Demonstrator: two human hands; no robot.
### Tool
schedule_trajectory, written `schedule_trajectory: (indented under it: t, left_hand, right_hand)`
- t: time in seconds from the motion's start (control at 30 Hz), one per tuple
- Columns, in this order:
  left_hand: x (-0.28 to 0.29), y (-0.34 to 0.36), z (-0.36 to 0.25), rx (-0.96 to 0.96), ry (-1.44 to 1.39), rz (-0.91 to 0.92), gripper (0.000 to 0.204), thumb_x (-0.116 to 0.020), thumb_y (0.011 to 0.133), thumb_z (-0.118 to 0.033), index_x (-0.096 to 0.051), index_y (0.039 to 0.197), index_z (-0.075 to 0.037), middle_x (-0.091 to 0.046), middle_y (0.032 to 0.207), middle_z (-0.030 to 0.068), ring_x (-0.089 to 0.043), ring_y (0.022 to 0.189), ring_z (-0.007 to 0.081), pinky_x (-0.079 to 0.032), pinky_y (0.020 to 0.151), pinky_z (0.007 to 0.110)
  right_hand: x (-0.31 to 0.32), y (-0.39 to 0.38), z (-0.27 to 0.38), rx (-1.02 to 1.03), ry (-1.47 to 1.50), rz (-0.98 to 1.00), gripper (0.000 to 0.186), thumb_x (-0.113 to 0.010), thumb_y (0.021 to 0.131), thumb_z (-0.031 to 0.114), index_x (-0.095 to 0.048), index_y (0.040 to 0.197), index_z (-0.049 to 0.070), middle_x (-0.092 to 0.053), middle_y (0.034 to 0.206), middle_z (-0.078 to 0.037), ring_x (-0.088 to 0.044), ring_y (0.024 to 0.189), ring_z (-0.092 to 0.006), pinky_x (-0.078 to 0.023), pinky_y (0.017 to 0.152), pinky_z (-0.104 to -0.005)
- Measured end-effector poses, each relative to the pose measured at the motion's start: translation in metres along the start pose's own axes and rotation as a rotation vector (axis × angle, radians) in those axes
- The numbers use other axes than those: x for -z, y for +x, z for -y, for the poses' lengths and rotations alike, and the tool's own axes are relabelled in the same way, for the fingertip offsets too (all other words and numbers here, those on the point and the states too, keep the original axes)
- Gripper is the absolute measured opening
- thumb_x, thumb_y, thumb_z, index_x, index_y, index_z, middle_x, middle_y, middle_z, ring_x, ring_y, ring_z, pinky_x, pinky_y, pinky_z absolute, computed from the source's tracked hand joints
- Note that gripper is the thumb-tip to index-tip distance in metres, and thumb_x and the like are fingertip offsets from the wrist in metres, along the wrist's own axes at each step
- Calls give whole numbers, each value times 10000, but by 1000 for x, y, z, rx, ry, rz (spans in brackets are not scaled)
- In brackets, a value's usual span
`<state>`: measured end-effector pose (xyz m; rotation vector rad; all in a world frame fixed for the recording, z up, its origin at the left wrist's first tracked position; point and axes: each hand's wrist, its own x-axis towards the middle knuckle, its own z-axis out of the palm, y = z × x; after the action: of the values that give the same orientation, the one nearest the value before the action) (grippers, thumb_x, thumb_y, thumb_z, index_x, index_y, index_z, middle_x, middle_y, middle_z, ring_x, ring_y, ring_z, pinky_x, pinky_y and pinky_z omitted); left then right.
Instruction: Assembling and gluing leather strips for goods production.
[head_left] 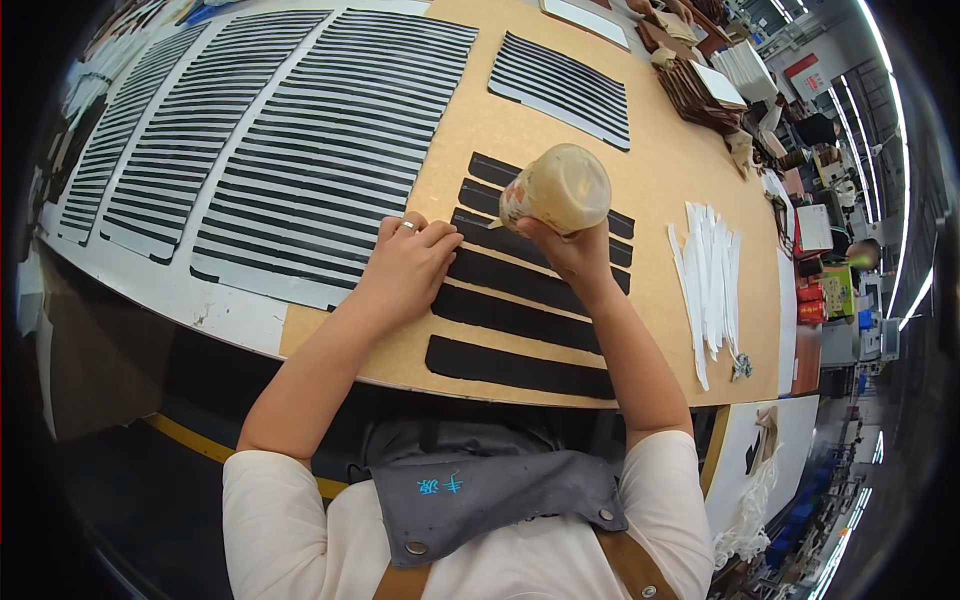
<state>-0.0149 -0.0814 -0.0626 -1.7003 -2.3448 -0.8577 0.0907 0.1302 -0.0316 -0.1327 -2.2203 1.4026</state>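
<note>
In my right hand (575,252) is a translucent squeeze bottle (562,188) with beige contents and a patterned label. It is tipped over, base up, and its narrow nozzle points down left above the black strips. My fingers wrap around its neck end. My left hand (410,262), with a ring on one finger, has its fingers bent and close together at the left end of a black strip (510,243); the fingertips are partly hidden. Several more strips lie in a row, such as the nearest black strip (520,372). My right hand and the bottle cover parts of some.
Sheets with rows of black strips (330,140) cover the table's left side; a smaller striped sheet (560,88) lies farther back. White strips (712,285) are bundled on the right. Brown stacked pieces (700,95) stand at the far right. Another person's hand (680,10) shows beyond.
</note>
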Motion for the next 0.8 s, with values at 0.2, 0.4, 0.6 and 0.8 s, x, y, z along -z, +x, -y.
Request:
schedule_trajectory:
  t: [0.2, 0.4, 0.6, 0.8]
  left_hand:
    - [-2, 1, 0, 4, 10, -8, 198, -601, 880, -74, -655, 1071, -64, -640, 1096, 18, -545, 976, 222, -357, 903, 366]
    - [-4, 2, 0, 13, 22, 3, 199, -597, 872, -49, -654, 1063, -63, -646, 1084, 21, -554, 979, 220, -356, 895, 364]
    - [-3, 4, -3, 4, 27, -16, 194, -588, 867, -18, -659, 1044, -57, -649, 1037, 29, -563, 972, 220, -359, 882, 366]
    - [-4, 5, -3, -13, 51, -29, 207, -609, 835, -7, -662, 1028, -61, -643, 1015, 22, -569, 956, 220, -362, 872, 367]
  right_hand:
    - [33, -23, -4, -29, -23, -95, 715, -856, 738, 178, -399, 1266, 21, -616, 1141, -101, -618, 1040, -190, -503, 906, -321]
    - [65, -49, -2, 17, -19, -171, 523, -791, 787, 66, -515, 1224, -16, -627, 1127, -104, -616, 1032, -195, -509, 904, -327]
    - [98, -75, -6, -16, -96, -251, 520, -788, 791, 67, -515, 1226, -16, -628, 1121, -103, -619, 1038, -195, -514, 915, -337]
    - [131, -100, -13, -132, -107, -373, 562, -819, 765, 108, -513, 1221, -7, -634, 1129, -105, -625, 1037, -194, -529, 883, -329]
